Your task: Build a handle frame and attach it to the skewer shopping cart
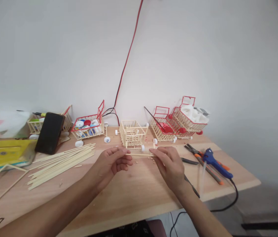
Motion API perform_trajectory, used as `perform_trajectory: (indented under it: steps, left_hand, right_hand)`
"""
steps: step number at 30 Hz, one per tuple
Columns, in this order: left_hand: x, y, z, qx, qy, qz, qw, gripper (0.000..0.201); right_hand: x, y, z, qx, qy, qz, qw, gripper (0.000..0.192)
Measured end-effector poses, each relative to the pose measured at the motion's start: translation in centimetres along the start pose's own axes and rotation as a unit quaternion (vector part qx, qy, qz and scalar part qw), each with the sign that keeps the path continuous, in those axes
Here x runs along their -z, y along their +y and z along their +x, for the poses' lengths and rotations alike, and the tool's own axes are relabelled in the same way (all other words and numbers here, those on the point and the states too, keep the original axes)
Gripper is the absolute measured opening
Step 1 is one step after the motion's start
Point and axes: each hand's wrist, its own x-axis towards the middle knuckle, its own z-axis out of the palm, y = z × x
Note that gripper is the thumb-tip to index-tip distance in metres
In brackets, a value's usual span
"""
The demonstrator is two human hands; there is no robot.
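Note:
Between my two hands a thin wooden stick point(140, 154) is held level above the table. My left hand point(115, 159) pinches its left end between thumb and forefinger. At the other end my right hand point(168, 163) pinches it the same way, and a short piece of stick pokes up by those fingertips. Just behind the stick stands a small unpainted stick cart point(132, 131) with white wheels. To the left of my left hand lies a loose bundle of wooden sticks point(62, 168).
Red-trimmed stick carts point(87, 126) line the wall, one holding bottle caps. On the right lie a blue glue gun point(216, 163) with a trailing cord and pliers point(193, 150). A black phone point(49, 133) leans at left beside a yellow packet point(8, 154). The table edge point(257, 182) ends at right.

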Motion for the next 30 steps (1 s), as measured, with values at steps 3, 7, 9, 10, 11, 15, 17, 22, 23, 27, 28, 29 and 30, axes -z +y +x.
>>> perform_trajectory:
  steps: [3,7,9,10,11,15,17,22,23,27,28,29,30]
  left_hand:
    - [-0.7,0.8,0.0,0.001,-0.003,-0.005,1.0,0.013]
    - [-1.2,2.3,0.1,-0.01,-0.022,0.052,0.998,0.023]
    - [-1.2,3.2,0.1,-0.081,-0.027,0.154,0.984,0.032]
    - [-1.2,3.7,0.0,-0.143,-0.003,0.22,0.965,0.031]
    - [-1.1,4.2,-0.1,-0.215,0.029,0.29,0.932,0.026]
    - [-1.0,6.2,0.2,-0.432,0.122,0.472,0.759,0.014]
    - [-1.2,7.0,0.7,-0.461,0.118,0.509,0.717,0.016]
    - [-1.5,7.8,2.6,-0.45,0.088,0.554,0.695,0.016]
    - [-1.5,7.8,2.9,-0.444,0.081,0.555,0.699,0.015]
    - [-1.5,7.7,3.7,-0.426,0.067,0.542,0.722,0.013]
    - [-1.5,7.7,3.7,-0.423,0.065,0.539,0.726,0.013]
    - [-1.5,7.7,3.7,-0.42,0.062,0.537,0.729,0.013]
    - [-1.5,7.7,3.7,-0.417,0.059,0.538,0.73,0.013]
  right_hand:
    - [-0.1,0.0,1.1,0.01,0.024,-0.001,1.0,0.027]
    - [-0.1,0.3,3.1,0.01,0.047,0.006,0.999,0.025]
    - [0.0,0.5,4.4,-0.013,0.048,0.019,0.999,0.023]
    - [0.1,0.5,5.0,-0.031,0.042,0.028,0.998,0.022]
    - [0.2,0.6,5.7,-0.051,0.032,0.037,0.997,0.02]
    - [0.4,1.2,8.1,-0.094,-0.004,0.064,0.993,0.016]
    - [0.2,1.7,8.9,-0.085,-0.028,0.08,0.993,0.015]
    - [-0.2,2.8,9.9,-0.062,-0.059,0.067,0.994,0.015]
    - [-0.2,2.9,9.9,-0.057,-0.062,0.056,0.995,0.016]
    - [-0.4,3.2,10.1,-0.038,-0.063,0.025,0.997,0.019]
    - [-0.5,3.3,10.1,-0.033,-0.06,0.019,0.997,0.02]
    - [-0.6,3.3,10.0,-0.029,-0.056,0.014,0.998,0.02]
    - [-0.6,3.4,10.0,-0.026,-0.051,0.009,0.998,0.021]
